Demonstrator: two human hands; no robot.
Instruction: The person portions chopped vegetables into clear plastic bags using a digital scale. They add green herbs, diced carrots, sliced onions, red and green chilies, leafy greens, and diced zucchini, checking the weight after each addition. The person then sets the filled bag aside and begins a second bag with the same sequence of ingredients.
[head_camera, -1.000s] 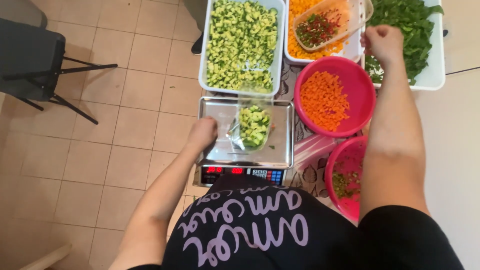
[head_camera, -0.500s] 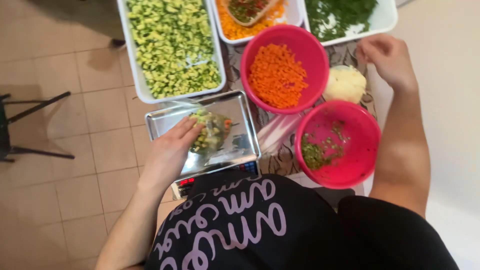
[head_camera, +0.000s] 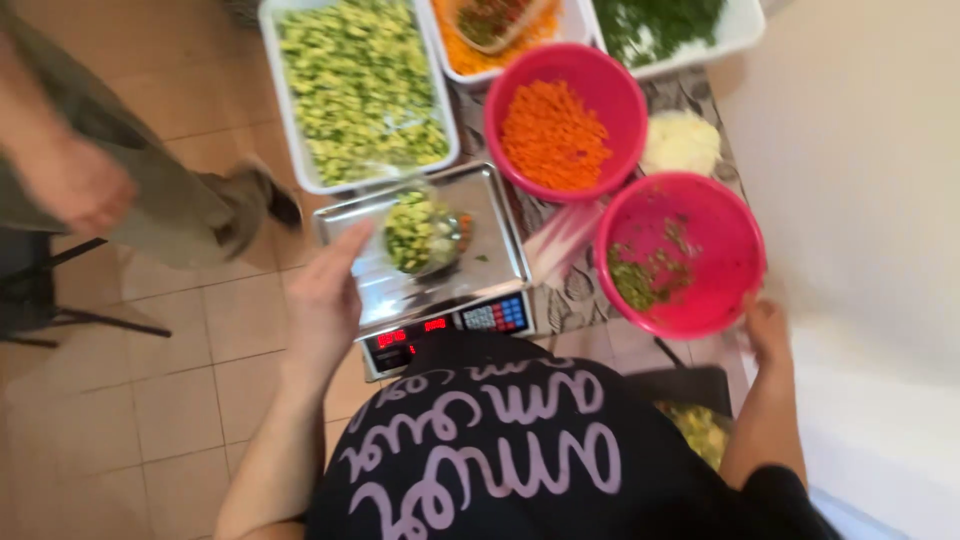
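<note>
Scale pan (head_camera: 490, 250), steel, mid-frame, carries our small clear tub (head_camera: 422, 232) of chopped vegetables: light, thin-walled, likely slick, best taken by its sides. Our left hand (head_camera: 325, 295) lies open-fingered beside it; our right hand (head_camera: 768, 330) touches the pink bowl (head_camera: 735, 250), grip unclear.

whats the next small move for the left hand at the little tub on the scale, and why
Probably close the left hand round the clear tub of chopped greens and lift it off the scale. The fingertips already rest beside the tub, which looks heaped full, while the right hand is busy at the rim of the nearly empty pink bowl.
</note>
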